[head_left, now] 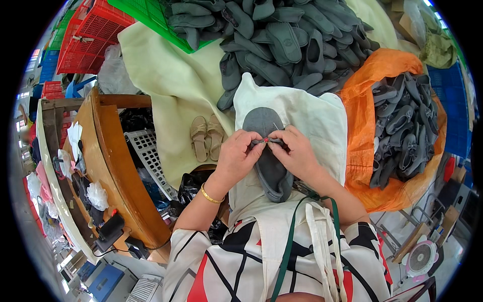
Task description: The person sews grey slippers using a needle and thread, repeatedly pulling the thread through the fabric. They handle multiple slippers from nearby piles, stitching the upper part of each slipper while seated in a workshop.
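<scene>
A dark grey cloth shoe (272, 173) lies lengthwise on the white cloth (322, 118) over my lap, its rounded end pointing away from me. My left hand (238, 153) pinches fabric at the shoe's middle between thumb and forefinger. From the other side my right hand (298, 153) grips the same spot, fingertips almost meeting the left ones. Between them shows a tiny red piece (266, 139). Above the right fingertips a thin, pale, needle-like line is visible; I cannot make out its full length. The fingers hide the middle of the shoe.
Beyond the cloth rises a big pile of grey shoes (282, 48), beside a green crate (146, 20). At right stands an orange sack (359, 95) full of more shoes. Tan sandals (199, 136) rest on the pale sheet at left, near a wooden table (113, 166).
</scene>
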Tool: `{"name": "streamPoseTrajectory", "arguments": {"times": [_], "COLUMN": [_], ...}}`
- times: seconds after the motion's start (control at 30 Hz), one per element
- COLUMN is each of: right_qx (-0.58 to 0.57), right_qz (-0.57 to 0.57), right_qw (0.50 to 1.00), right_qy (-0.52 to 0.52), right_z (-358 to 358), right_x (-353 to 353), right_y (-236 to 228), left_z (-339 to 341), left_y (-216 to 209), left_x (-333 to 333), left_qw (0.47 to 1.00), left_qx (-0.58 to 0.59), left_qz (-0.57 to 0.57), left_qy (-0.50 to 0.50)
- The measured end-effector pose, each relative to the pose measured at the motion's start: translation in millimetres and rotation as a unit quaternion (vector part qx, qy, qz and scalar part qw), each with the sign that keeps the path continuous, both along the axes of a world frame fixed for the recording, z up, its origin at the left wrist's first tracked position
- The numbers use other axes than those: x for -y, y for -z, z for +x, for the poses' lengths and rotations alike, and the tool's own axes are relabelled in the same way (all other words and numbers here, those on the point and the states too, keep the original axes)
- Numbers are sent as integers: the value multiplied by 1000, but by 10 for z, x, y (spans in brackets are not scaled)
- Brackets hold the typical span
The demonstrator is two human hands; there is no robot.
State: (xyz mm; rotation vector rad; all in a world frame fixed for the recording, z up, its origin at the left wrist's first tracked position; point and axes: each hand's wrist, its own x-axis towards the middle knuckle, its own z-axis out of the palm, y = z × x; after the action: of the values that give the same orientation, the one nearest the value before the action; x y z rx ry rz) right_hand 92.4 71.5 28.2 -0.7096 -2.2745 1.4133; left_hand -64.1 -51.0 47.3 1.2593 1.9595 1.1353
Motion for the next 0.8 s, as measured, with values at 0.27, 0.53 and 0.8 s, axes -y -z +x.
{"name": "streamPoseTrajectory", "arguments": {"times": [0.27, 0.53, 0.8], "right_qx": [34, 173, 173], "right_qz": [-21, 13, 265], "right_qw": [999, 978, 948], "right_qy": [-32, -112, -7], "right_z": [-44, 60, 307], "right_x": [-68, -102, -308], "right_y": [-10, -297, -217], "left_z": [-56, -143, -59], "left_y": [39, 126, 179], "left_x": [21, -52, -126], "left_qw": [995, 941, 893], "left_qx": [76, 318, 424], "left_qz": [-57, -107, -105], "left_qy": [10, -41, -108]}}
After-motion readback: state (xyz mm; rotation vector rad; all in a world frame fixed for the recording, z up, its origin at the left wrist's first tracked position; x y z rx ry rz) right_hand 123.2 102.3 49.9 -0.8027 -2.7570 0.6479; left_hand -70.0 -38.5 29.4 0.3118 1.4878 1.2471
